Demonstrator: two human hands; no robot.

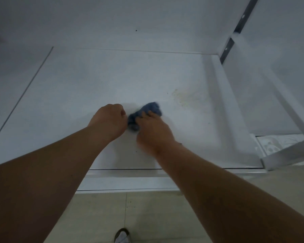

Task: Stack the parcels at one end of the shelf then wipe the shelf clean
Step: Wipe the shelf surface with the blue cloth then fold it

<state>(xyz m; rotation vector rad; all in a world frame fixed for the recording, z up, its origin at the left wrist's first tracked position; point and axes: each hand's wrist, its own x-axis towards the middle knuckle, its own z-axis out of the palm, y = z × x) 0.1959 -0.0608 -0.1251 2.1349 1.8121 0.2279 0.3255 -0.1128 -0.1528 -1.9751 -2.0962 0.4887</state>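
Step in hand: wiping, judged from the layout. No parcels are in view, so the stacking cannot be checked from here.

The cloth, blue and bunched, lies on the shelf near its middle, a little toward the near edge. The right hand presses on the cloth's near right part, fingers curled over it and gripping it. The left hand sits just left of the cloth, fingers curled into a fist; its knuckles meet the cloth's left end, but whether it pinches the fabric cannot be told. The right hand is slightly blurred.

Next move, as judged: carry the cloth right and a little farther back to the stain, a yellowish speckled patch near the cloth but apart from it. It likely needs firm pressure and repeated strokes.

Surface: white, smooth, dull sheen, a few dark specks. A seam runs along the far side and another diagonally at left.

Room: white wall behind; metal upright at far right; a slanted brace at right; beige tiled floor below; a shoe at the bottom edge.
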